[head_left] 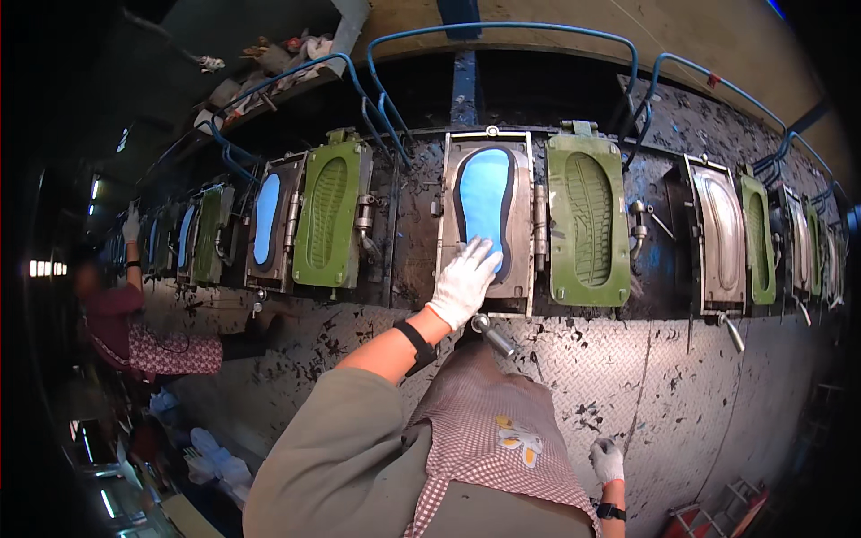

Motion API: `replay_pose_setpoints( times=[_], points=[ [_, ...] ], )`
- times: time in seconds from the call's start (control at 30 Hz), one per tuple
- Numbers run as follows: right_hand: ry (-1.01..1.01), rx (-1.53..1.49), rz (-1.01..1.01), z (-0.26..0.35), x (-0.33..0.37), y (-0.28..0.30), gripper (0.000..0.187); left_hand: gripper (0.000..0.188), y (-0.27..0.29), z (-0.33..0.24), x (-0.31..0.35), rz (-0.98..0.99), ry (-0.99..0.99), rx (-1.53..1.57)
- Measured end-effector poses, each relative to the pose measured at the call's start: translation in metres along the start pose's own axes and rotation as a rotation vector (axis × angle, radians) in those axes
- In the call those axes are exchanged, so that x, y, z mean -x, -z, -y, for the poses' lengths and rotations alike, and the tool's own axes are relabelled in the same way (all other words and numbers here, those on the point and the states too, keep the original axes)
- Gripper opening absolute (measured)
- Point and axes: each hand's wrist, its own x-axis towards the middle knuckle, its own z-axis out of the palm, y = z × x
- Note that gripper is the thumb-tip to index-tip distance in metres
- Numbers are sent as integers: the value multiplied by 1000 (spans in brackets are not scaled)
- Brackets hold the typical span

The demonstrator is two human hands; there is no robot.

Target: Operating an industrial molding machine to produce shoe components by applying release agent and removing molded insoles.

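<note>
My left hand [465, 280], in a white glove, lies on the heel end of a blue sole-shaped insert [485, 193]. Its fingers are stretched out, and they grip nothing visible. A black rim surrounds the insert inside an opened metal mold [522, 269]. Hinged to the right of it is the mold's green half [587, 215], turned up to show a ridged tread pattern. Down at my right side hangs my right hand [608, 459], also gloved and apart from the molds. Its fingers are curled, and their inner side is hidden.
More opened molds stand in a row, including a green half [333, 215] at left and a bare metal one [719, 229] at right. Blue tube rails [502, 26] arch behind them. A handle [493, 336] juts toward me. Another person [134, 314] works at far left. Black scraps litter the metal plating [619, 359].
</note>
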Motion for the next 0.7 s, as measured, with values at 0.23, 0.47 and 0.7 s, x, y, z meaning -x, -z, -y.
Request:
replay_pose_setpoints(
  times=[0.23,0.47,0.7],
  points=[
    [-38,-7,40,54,-9,11,31,58,22,7,-27,191,-71,-18],
    [43,17,1,87,-32,38,27,61,-17,58,-152,111,23,-172],
    [-18,138,-133,111,-2,82,25,44,-31,-1,-241,248,28,20]
  ],
)
